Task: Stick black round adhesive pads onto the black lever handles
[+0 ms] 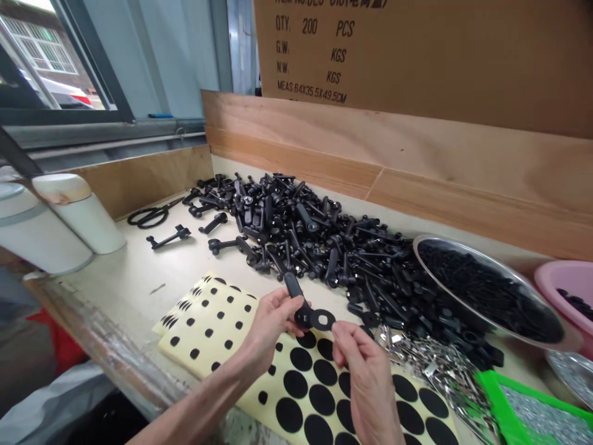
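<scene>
A cardboard carton stood behind a workbench lined along its back with plywood boards. A heap of black moulded levers lay against the boards, beside a steel bowl of small black parts and a pink basin. Sheets of black round pads on yellow backing lay near the bench's front edge, and scissors rested to the left.

The left hand was closed in a pinch on one black lever, held near its round end between thumb and fingers. The lever was raised above the sheets, just in front of the heap. The right hand was partly open, its fingertips at the rim of a black ring at the lever's end; whether they gripped it could not be told. Holding the part near its end appeared sound practice, as this left the ring's face exposed and in view.
</scene>
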`<state>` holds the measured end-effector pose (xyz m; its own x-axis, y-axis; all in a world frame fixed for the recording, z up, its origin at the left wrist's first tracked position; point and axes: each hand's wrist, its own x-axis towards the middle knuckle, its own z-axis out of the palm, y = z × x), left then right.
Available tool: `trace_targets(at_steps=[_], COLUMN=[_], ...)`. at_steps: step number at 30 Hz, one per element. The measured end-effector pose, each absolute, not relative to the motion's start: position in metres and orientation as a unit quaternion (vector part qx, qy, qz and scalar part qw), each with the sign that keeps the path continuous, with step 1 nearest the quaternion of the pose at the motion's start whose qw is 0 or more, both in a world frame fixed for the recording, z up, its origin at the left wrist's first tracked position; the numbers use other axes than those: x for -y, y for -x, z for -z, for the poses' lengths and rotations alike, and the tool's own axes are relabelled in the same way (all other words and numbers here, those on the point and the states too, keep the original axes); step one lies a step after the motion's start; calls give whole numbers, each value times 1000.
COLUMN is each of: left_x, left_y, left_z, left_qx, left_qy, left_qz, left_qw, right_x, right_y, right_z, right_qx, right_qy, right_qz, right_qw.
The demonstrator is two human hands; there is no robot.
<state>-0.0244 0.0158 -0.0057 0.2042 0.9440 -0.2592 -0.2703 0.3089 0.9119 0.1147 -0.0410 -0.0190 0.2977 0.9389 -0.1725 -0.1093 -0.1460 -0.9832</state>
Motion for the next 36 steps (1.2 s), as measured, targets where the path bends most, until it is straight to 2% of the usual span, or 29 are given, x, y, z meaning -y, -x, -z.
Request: trace_targets(at_steps=[8, 36], left_x=[-15, -15], left_y=[23, 23], left_z=[5, 7], left_qx=[-439, -427], left_qy=[-384, -391], left_qz=[-440, -436], left_qw=[683, 689], right_x=[42, 39], right_y=[-108, -105], right_z=[25, 28], right_qx=[362, 339], right_qy=[596, 622], right_qz=[-510, -480], right_qw=[504, 518])
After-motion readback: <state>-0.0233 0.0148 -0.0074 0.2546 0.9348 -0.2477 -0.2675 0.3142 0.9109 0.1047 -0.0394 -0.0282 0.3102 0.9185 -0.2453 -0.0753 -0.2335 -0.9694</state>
